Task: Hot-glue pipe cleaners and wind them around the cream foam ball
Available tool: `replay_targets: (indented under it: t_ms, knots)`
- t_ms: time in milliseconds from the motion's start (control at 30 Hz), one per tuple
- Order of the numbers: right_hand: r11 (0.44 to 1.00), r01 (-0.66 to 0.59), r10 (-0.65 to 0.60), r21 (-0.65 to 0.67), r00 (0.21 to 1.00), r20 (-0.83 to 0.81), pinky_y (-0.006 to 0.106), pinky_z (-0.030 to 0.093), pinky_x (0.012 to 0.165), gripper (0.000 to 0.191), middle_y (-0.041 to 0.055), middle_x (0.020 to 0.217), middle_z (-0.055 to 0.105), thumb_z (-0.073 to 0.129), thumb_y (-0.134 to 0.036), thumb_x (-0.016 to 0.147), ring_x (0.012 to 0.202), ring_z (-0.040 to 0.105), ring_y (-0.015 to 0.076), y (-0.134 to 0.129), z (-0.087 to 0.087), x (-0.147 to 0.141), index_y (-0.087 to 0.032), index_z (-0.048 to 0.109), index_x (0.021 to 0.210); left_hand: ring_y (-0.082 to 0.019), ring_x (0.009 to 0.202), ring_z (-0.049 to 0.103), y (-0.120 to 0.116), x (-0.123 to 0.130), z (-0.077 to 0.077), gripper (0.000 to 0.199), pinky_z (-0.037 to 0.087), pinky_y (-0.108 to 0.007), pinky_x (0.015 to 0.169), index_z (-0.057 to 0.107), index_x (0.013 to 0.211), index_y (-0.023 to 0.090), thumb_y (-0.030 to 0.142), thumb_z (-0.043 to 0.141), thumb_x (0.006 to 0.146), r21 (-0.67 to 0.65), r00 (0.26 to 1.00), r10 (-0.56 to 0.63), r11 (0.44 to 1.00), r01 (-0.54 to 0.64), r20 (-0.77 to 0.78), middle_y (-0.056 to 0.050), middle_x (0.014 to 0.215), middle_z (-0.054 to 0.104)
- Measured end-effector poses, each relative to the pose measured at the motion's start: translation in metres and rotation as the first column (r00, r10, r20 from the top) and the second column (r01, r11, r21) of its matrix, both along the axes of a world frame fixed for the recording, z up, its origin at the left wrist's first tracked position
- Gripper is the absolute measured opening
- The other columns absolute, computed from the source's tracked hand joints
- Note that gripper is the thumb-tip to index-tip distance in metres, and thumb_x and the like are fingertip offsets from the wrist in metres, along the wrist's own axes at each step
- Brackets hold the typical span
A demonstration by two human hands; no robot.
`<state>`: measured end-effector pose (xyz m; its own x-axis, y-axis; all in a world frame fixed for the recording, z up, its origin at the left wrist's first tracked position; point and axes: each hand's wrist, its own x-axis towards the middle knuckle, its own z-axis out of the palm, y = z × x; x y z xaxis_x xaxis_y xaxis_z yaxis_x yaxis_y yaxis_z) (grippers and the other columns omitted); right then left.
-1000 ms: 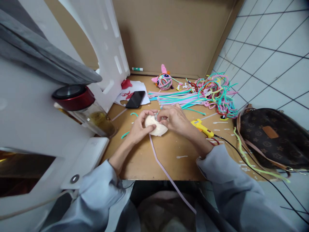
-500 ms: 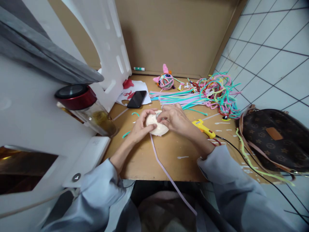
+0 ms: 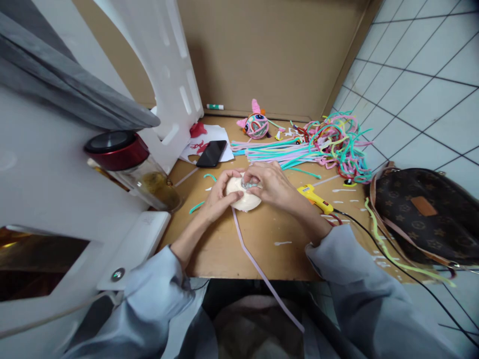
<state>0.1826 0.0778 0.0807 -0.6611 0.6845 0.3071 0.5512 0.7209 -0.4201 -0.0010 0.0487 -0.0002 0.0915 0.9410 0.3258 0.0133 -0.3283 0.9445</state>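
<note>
A round cream-white piece [image 3: 247, 200] is held over the middle of the wooden table. My left hand [image 3: 220, 197] grips its left side, thumb on top. At its upper right, my right hand [image 3: 270, 183] pinches a small greyish, shiny item [image 3: 246, 184] at the opening on top; its exact form is too small to tell. A pale lilac strip [image 3: 258, 267] runs from under the cream piece over the table's front edge. To the right of my right hand lies a yellow glue gun [image 3: 315, 198] with a black cord.
Behind my hands are a black phone [image 3: 211, 153], a pink decorated ball [image 3: 257, 125], straight pipe cleaners [image 3: 277, 151] and a tangled heap [image 3: 342, 144]. A glass bottle with red lid [image 3: 145, 174] stands left; a brown bag [image 3: 426, 214] sits right.
My right fingers have shifted slightly on top of the cream piece, and more of the shiny item shows between them. My left hand keeps its hold.
</note>
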Motion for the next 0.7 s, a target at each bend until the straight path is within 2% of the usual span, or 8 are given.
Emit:
replay_targets:
  t_ms: [267, 400, 700]
  knots:
    - [1.000, 0.016, -0.017, 0.011, 0.998, 0.058, 0.033, 0.025, 0.085, 0.010, 0.0037, 0.090, 0.064, 0.068, -0.009, 0.082, 0.094, 0.056, 0.0218, 0.0010, 0.0015, -0.0004, -0.018, 0.071, 0.084, -0.026, 0.120, 0.063, 0.0012, 0.0002, -0.0031, 0.049, 0.053, -0.034, 0.093, 0.055, 0.110, 0.024, 0.046, 0.080, 0.074, -0.001, 0.999, -0.011, 1.000, 0.011, 0.034, -0.010, 0.142, 0.060]
    - [1.000, 0.020, -0.020, 0.007, 0.998, 0.060, 0.033, 0.024, 0.086, 0.009, 0.0036, 0.090, 0.064, 0.069, -0.009, 0.082, 0.095, 0.056, 0.0214, 0.0005, 0.0019, 0.0002, -0.018, 0.071, 0.085, -0.026, 0.124, 0.061, 0.0031, 0.0009, -0.0065, 0.051, 0.053, -0.033, 0.095, 0.055, 0.110, 0.024, 0.052, 0.080, 0.075, 0.005, 0.999, -0.014, 1.000, 0.014, 0.048, -0.010, 0.143, 0.059]
    - [1.000, 0.017, -0.017, -0.007, 0.997, 0.070, 0.033, 0.024, 0.084, 0.008, 0.0040, 0.089, 0.063, 0.069, -0.010, 0.082, 0.096, 0.055, 0.0221, 0.0008, 0.0047, 0.0000, -0.018, 0.070, 0.082, -0.025, 0.123, 0.061, 0.0029, 0.0033, -0.0073, 0.048, 0.053, -0.032, 0.094, 0.055, 0.109, 0.024, 0.052, 0.078, 0.077, 0.003, 0.999, 0.013, 1.000, -0.014, 0.044, -0.010, 0.142, 0.060]
